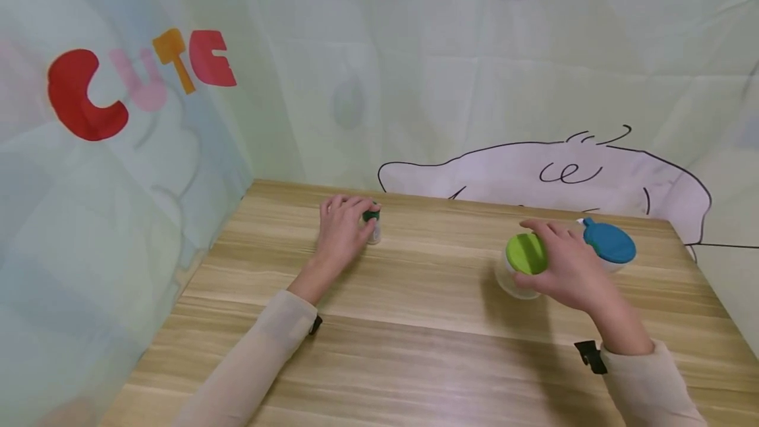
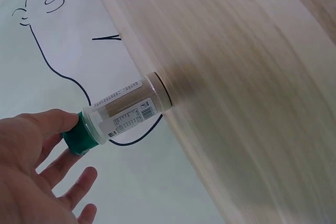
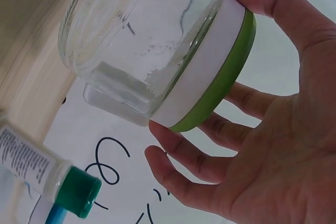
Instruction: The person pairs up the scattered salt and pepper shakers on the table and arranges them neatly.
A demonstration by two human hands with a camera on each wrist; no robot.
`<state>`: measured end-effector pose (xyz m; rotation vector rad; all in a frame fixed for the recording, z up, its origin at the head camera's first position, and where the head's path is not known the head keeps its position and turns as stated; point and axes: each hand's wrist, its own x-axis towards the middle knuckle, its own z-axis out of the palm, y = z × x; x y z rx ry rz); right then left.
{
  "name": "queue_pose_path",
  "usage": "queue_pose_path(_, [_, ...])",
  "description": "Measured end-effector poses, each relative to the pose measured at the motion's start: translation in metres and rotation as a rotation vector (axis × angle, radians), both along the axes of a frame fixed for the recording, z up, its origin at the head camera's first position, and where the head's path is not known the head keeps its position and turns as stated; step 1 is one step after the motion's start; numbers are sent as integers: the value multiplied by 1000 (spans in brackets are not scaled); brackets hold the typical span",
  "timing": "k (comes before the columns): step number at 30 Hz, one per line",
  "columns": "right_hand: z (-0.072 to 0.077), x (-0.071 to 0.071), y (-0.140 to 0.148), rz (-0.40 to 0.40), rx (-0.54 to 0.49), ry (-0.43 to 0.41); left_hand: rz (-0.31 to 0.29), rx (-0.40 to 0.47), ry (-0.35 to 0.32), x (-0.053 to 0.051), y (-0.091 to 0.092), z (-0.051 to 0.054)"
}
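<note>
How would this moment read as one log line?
left hand: pinches green-capped clear cylindrical bottle | right hand: grips green-lidded clear glass jar | nearby: round blue lid

L hand (image 2: 26,169), btm left, pinches bottle (image 2: 128,111) by green cap (image 2: 81,139); base on worktop (image 2: 236,87), R side; drawing (image 2: 68,40) upper L.

Staged tabletop corner: wood-grain table (image 1: 415,348), creased cartoon-printed backdrop (image 1: 415,71).

1. Blue-lidded container (image 1: 609,243) near the far right corner of the table (image 1: 427,275);
2. green-capped labelled bottle (image 3: 42,171) near that container;
3. fabric backdrop (image 1: 332,38) behind, with colourful "CUTE" letters (image 1: 66,94) at left;
4. black-outlined cartoon drawing (image 1: 504,173) at right.
</note>
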<state>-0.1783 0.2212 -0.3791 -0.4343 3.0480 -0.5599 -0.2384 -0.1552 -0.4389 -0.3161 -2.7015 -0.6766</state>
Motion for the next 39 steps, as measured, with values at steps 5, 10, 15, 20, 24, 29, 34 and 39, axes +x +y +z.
queue_pose_path(5, [-1, -2, -8, 15, -8, 8, -3, 10, -4, -1, -1, 0])
queue_pose_path(10, [-3, -4, -18, 8, -8, -13, -6, 12, -9, -1, -3, 0])
queue_pose_path(15, [-7, -7, -27, 3, -24, -28, -1, 14, -15, 0, -2, 0])
queue_pose_path(20, [-6, -10, -32, 5, -35, -19, -16, 22, -21, -1, 0, 2])
queue_pose_path(24, [-7, -13, -38, 13, -25, -26, -8, 14, -34, 0, -1, 3])
queue_pose_path(29, [-8, -15, -44, 22, -12, -23, 1, 9, -30, 0, 0, 2])
queue_pose_path(34, [-8, -18, -50, 34, -31, -27, 2, 12, -25, -1, 0, 2])
queue_pose_path(39, [-7, -22, -57, 56, -44, -31, 2, 11, -28, -2, 0, 1])
